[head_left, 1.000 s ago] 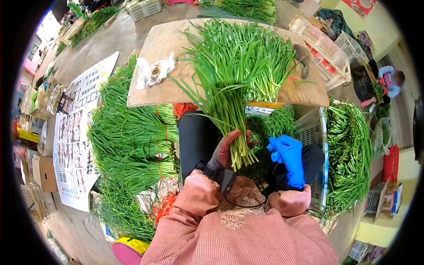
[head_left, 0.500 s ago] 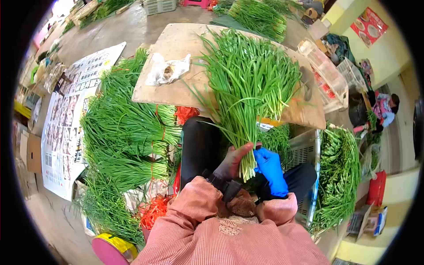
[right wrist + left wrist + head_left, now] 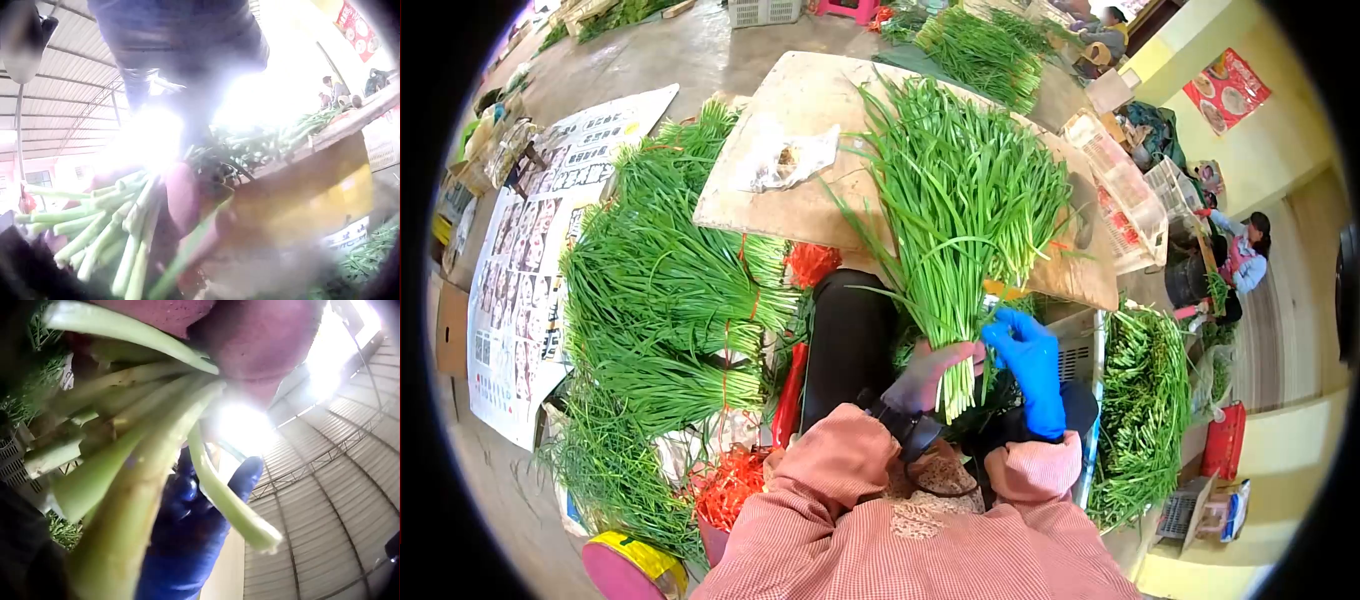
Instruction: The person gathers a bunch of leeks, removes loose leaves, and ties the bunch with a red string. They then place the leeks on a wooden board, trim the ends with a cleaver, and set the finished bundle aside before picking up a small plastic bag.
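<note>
A bunch of garlic chives, long flat green leaves with pale stalk ends, is gripped near its base by my bare left hand. The cut ends fan out large in the left wrist view. My right hand, in a blue glove, has bent fingers right at the bunch's right edge. In the left wrist view the gloved hand shows behind the stalks; I cannot tell whether it pinches one. More chives lie on the wooden board ahead, overlapped by the held leaves.
Tied chive bundles are stacked at my left, above red ties. Between them and my knee stands a red strip. A crate of greens is at my right. On the board lies a white plastic bag. A person sits far right.
My right hand came in to the stalk ends, then shifted slightly up and right along the bunch's edge. My left hand keeps its grip, and the bunch stands more upright. The head view has shifted.
</note>
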The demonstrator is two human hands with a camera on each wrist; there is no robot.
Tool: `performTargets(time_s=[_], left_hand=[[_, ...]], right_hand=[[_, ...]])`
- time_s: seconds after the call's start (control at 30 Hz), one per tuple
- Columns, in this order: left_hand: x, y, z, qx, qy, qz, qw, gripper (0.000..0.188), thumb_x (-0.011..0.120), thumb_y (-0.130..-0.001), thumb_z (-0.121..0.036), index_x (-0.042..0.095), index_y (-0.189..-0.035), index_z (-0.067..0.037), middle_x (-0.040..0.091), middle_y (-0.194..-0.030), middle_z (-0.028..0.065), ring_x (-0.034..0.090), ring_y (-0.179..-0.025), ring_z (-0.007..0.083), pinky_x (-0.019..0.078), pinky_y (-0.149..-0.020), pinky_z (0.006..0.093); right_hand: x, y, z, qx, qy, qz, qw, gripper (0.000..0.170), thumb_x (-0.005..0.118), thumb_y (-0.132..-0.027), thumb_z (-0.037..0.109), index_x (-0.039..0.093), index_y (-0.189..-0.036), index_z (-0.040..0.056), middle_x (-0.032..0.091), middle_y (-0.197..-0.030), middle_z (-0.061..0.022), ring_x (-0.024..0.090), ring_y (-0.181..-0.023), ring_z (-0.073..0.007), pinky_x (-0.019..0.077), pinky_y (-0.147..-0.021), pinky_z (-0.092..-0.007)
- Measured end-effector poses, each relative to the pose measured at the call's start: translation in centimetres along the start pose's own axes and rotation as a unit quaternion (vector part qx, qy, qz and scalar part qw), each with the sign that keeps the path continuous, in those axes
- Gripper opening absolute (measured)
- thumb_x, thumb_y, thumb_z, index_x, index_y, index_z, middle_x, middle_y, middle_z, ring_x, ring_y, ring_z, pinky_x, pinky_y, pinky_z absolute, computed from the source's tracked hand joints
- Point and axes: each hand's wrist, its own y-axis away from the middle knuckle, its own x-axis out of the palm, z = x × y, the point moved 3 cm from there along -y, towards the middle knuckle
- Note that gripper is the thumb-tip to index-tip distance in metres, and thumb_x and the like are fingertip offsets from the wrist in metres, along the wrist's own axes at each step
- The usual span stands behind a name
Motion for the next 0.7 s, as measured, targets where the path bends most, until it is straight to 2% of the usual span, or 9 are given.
performTargets(time_s=[0.07, 0.13, 0.2, 0.4, 0.43, 0.5, 0.6, 0.63, 0.7], left_hand=[[0.8, 0.5, -0.1, -0.007, 0.005, -0.01, 1.0, 0.025, 0.064, -0.083, -0.01, 0.056, -0.104, -0.001, 0.061, -0.095, 0.0078, 0.06, -0.092, 0.0195, 0.0497, -0.087, 0.0401], [1.0, 1.1, -0.3, 0.007, -0.056, -0.016, 0.998, 0.026, 0.065, -0.082, -0.007, 0.055, -0.104, 0.001, 0.06, -0.095, 0.0087, 0.059, -0.089, 0.0201, 0.0502, -0.085, 0.0392], [1.5, 1.5, -0.7, 0.005, -0.039, -0.021, 0.999, 0.024, 0.065, -0.08, -0.006, 0.057, -0.101, 0.002, 0.061, -0.09, 0.0092, 0.06, -0.082, 0.0199, 0.0512, -0.078, 0.037], [0.4, 1.2, 0.1, -0.041, -0.015, -0.024, 0.999, 0.02, 0.066, -0.08, -0.007, 0.059, -0.097, 0.001, 0.061, -0.084, 0.0078, 0.06, -0.075, 0.0178, 0.0525, -0.069, 0.0338], [1.2, 1.8, -0.5, -0.048, -0.017, -0.057, 0.997, 0.024, 0.067, -0.08, -0.009, 0.058, -0.102, -0.002, 0.062, -0.088, 0.0069, 0.06, -0.077, 0.0166, 0.053, -0.071, 0.0353], [1.3, 1.7, -0.4, -0.048, -0.001, -0.061, 0.997, 0.022, 0.066, -0.081, -0.009, 0.058, -0.1, -0.001, 0.061, -0.085, 0.0067, 0.06, -0.075, 0.0158, 0.0528, -0.07, 0.0328], [1.1, 1.6, -0.4, -0.051, -0.001, -0.057, 0.997, 0.023, 0.066, -0.081, -0.011, 0.058, -0.099, 0.0, 0.061, -0.085, 0.006, 0.06, -0.076, 0.0147, 0.0531, -0.071, 0.0313], [0.9, 1.4, -0.1, -0.05, 0.013, -0.053, 0.997, 0.023, 0.066, -0.081, -0.011, 0.058, -0.099, 0.0, 0.061, -0.086, 0.0063, 0.061, -0.077, 0.015, 0.0532, -0.072, 0.0321], [0.8, 1.2, 0.1, -0.057, 0.023, -0.064, 0.996, 0.022, 0.066, -0.081, -0.01, 0.058, -0.099, -0.001, 0.062, -0.087, 0.0063, 0.061, -0.079, 0.0156, 0.0534, -0.073, 0.0337]], right_hand=[[0.4, -1.9, -0.3, -0.093, 0.029, 0.005, 0.995, 0.022, 0.07, -0.079, 0.014, 0.066, -0.096, 0.0, 0.063, -0.074, -0.0017, 0.053, -0.054, -0.0067, 0.0411, -0.046, -0.0214], [0.9, -2.7, 1.1, 0.023, -0.02, 0.065, 0.997, 0.025, 0.068, -0.08, 0.015, 0.065, -0.101, 0.0014, 0.064, -0.075, -0.0028, 0.054, -0.054, -0.0071, 0.0411, -0.046, -0.0216], [0.3, -3.0, 4.3, 0.019, -0.032, 0.068, 0.997, 0.028, 0.064, -0.083, 0.016, 0.064, -0.107, 0.0003, 0.066, -0.079, -0.0046, 0.054, -0.055, -0.0075, 0.0406, -0.045, -0.0217], [-3.7, -6.8, 10.5, -0.139, -0.102, -0.063, 0.983, 0.046, 0.061, -0.085, 0.015, 0.05, -0.125, -0.0028, 0.066, -0.102, -0.0103, 0.06, -0.077, -0.0093, 0.0428, -0.056, -0.0182], [-4.2, -7.1, 10.1, -0.134, -0.101, -0.065, 0.984, 0.046, 0.061, -0.085, 0.015, 0.05, -0.125, -0.0028, 0.066, -0.102, -0.0103, 0.06, -0.077, -0.0093, 0.0428, -0.056, -0.0182], [-6.8, -7.8, 8.9, -0.172, 0.101, -0.129, 0.971, 0.047, 0.063, -0.084, 0.012, 0.05, -0.126, -0.0015, 0.063, -0.109, -0.0116, 0.06, -0.086, -0.0099, 0.0444, -0.06, -0.0175], [-10.5, -7.6, 3.5, -0.216, 0.079, -0.183, 0.956, 0.041, 0.065, -0.082, 0.009, 0.055, -0.121, -0.0011, 0.065, -0.101, -0.0107, 0.062, -0.079, -0.0113, 0.0469, -0.06, -0.0199], [-10.1, -5.8, 3.9, -0.211, 0.08, -0.184, 0.957, 0.041, 0.065, -0.082, 0.009, 0.055, -0.121, -0.0011, 0.065, -0.101, -0.0107, 0.062, -0.079, -0.0113, 0.0469, -0.06, -0.0199], [-9.0, -2.1, 3.3, 0.038, 0.022, -0.111, 0.993, 0.028, 0.065, -0.082, 0.011, 0.062, -0.107, -0.0015, 0.067, -0.089, -0.0102, 0.062, -0.07, -0.0127, 0.0475, -0.055, -0.0231]])
